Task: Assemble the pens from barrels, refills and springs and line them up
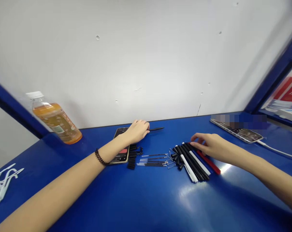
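The pack (284, 89) reads "水". Left hand (139, 130) grips a black pen (157, 129) crosswise, pointing right; right hand (207, 143), by red pens (212, 164): grip unclear.

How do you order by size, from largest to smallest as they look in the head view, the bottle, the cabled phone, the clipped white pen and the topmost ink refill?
Bottle
Cabled phone
Clipped white pen, far slimmer
Topmost ink refill, thinnest

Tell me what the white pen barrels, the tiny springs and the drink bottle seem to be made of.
White pen barrels: probably plastic, smooth and evenly white. Springs: likely metal, judging by thin, silvery coils, though too small to be sure. Drink bottle: apparently clear, glossy plastic; the amber liquid shows through its wall.
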Demonstrator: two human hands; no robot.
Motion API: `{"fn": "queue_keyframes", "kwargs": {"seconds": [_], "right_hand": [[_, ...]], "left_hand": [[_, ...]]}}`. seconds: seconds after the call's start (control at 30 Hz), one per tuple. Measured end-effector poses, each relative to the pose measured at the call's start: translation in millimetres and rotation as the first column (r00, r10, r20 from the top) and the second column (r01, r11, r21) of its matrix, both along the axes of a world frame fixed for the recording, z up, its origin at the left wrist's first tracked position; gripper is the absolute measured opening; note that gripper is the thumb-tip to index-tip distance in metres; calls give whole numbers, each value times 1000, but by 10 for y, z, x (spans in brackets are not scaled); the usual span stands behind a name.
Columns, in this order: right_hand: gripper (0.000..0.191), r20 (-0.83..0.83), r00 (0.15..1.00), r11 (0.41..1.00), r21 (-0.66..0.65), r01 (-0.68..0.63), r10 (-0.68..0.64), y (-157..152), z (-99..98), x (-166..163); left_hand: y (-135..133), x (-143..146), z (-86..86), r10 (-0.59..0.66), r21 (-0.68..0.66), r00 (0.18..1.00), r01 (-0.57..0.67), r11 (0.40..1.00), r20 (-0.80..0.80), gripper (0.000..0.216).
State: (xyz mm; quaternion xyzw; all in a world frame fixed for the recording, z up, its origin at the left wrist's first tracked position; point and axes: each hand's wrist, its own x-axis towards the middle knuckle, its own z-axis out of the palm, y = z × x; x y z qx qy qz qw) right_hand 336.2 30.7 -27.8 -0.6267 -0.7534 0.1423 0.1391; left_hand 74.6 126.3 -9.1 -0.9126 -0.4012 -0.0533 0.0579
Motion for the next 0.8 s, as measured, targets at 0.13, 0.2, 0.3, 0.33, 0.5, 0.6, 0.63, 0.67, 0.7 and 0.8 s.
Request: {"fn": "queue_keyframes", "kwargs": {"seconds": [0.13, 0.2, 0.3, 0.33, 0.5, 0.6, 0.63, 0.67, 0.7, 0.8], "right_hand": [[26, 20, 1000, 1000, 17, 16, -16, -1, 14, -7], [28, 24, 999, 994, 101, 31, -33, -43, 59, -80], [32, -69, 996, 962, 272, -32, 52, -229, 145, -310], [31, -123, 981, 963, 241, -118, 151, -320, 162, -406], [27, -320, 885, 939, 60, -338, 339, -719, 74, -764], [27, -406, 881, 932, -155, -329, 243, -771, -7, -809], [30, -443, 875, 917, -232, -323, 196, -765, -19, -810], [33, -483, 863, 897, -300, -325, 151, -754, -24, -809], [38, -520, 847, 873, -359, -330, 106, -742, -22, -810], [45, -614, 788, 818, -475, -324, -44, -714, -1, -820]], "left_hand": [[-452, -167, 185, 21, 7, 998, -21, 1000, 63, 16], [-777, -279, 223, 22, -12, 996, -21, 1000, 82, 14], [-1233, -409, 151, -72, -27, 976, 80, 996, 207, 12], [-1346, -434, 103, -143, 13, 961, 144, 989, 239, 12], [-1566, -463, -94, -349, 234, 904, 293, 927, 247, 13], [-1569, -471, -97, -414, 340, 868, 315, 886, 274, 18], [-1569, -477, -84, -432, 364, 855, 320, 875, 286, 18], [-1570, -484, -68, -446, 379, 846, 326, 866, 292, 19], [-1572, -490, -51, -457, 392, 841, 331, 859, 290, 20], [-1572, -512, -15, -478, 445, 848, 345, 826, 230, 24]]}}
